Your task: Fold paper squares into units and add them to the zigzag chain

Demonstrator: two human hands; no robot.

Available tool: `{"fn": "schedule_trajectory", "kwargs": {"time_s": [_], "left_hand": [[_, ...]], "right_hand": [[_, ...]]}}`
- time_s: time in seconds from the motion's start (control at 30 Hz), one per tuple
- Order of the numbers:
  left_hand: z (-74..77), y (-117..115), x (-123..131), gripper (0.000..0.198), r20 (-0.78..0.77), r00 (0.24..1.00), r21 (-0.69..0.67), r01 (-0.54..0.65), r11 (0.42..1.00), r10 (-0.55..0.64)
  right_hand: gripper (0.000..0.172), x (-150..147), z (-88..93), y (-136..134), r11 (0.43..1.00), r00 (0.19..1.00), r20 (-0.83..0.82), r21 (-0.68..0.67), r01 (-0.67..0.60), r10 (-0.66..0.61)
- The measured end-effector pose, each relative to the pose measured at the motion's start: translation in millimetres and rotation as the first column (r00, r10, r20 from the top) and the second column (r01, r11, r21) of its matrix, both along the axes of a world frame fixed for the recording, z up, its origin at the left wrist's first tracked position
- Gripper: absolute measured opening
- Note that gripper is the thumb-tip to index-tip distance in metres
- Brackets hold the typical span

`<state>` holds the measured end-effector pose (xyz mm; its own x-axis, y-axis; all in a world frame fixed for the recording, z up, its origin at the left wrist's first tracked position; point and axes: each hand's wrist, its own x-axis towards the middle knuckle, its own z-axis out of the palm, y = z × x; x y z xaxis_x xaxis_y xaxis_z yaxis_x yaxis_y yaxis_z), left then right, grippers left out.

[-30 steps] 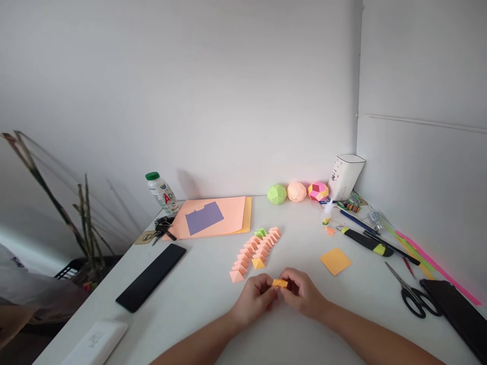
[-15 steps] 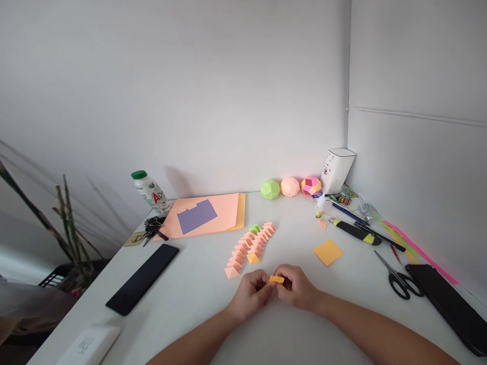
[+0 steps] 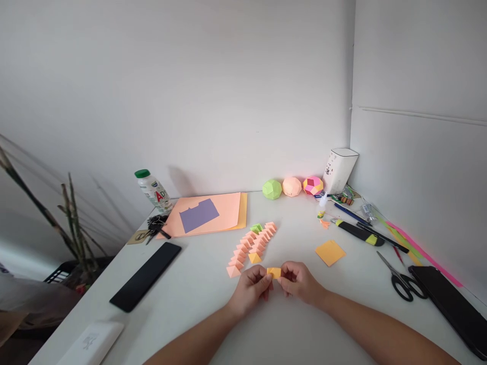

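Note:
A small folded piece of orange paper (image 3: pixel 274 273) is held up over the near part of the white table. My left hand (image 3: pixel 251 288) pinches its left side, thumb on the front face. On the other side, my right hand (image 3: pixel 299 282) has its thumb and fingertips closed at the paper's right edge. Just beyond my hands run two rows of folded paper pieces (image 3: pixel 240 250), mostly peach, with green ones (image 3: pixel 256 228) at the far end and an orange one (image 3: pixel 254 258) at the near end. Orange paper squares (image 3: pixel 330 253) lie to the right.
Scissors (image 3: pixel 403 284), a utility knife (image 3: pixel 357 232), a glue bottle (image 3: pixel 321 208) and a black case (image 3: pixel 451 309) are on the right. Three paper balls (image 3: pixel 292 186) stand by the wall. Left are peach sheets (image 3: pixel 228 213), a black slab (image 3: pixel 146 276) and a white bottle (image 3: pixel 154 191).
The orange paper has turned so that more of its face shows, and it has risen slightly. My right hand has shifted a little to the right. The whole view has moved slightly.

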<state>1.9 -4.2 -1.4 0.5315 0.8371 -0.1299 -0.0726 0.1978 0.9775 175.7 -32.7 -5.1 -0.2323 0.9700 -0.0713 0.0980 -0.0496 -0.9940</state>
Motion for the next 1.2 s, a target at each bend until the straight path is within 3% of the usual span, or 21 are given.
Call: {"fn": "schedule_trajectory", "kwargs": {"time_s": [0.37,0.53,0.63,0.93,1.07,1.2], "left_hand": [[1.1,1.3,-1.7,0.037,0.002,1.000,0.011,-0.007,1.000,0.007],[3.5,0.6,-1.4,0.035,-0.003,1.000,0.015,0.009,1.000,-0.009],[3.6,1.0,-0.6,0.035,0.006,1.000,0.008,0.004,1.000,-0.004],[2.6,-0.8,-0.9,0.041,-0.087,0.996,0.021,-0.004,1.000,0.006],[1.3,-2.3,-1.6,0.048,-0.066,0.998,0.033,0.011,0.999,-0.009],[3.1,-3.9,-2.3,0.035,-0.072,0.995,0.133,0.079,0.988,-0.070]], "right_hand": [[0.015,-1.9,0.2,1.3,0.997,0.994,-0.080,0.034,0.075,-0.072],[0.008,-1.3,-4.9,0.4,0.989,0.997,-0.072,0.143,0.045,-0.035],[0.002,-2.0,-9.0,-0.1,0.963,0.999,-0.037,0.264,0.044,-0.036],[0.016,-6.6,-11.2,3.4,0.838,0.978,0.151,0.543,0.040,-0.144],[0.014,-5.3,-9.4,2.4,0.851,0.981,0.149,0.525,0.025,-0.121],[0.013,-3.5,-7.0,1.5,0.910,0.990,0.117,0.414,0.028,-0.083]]}}
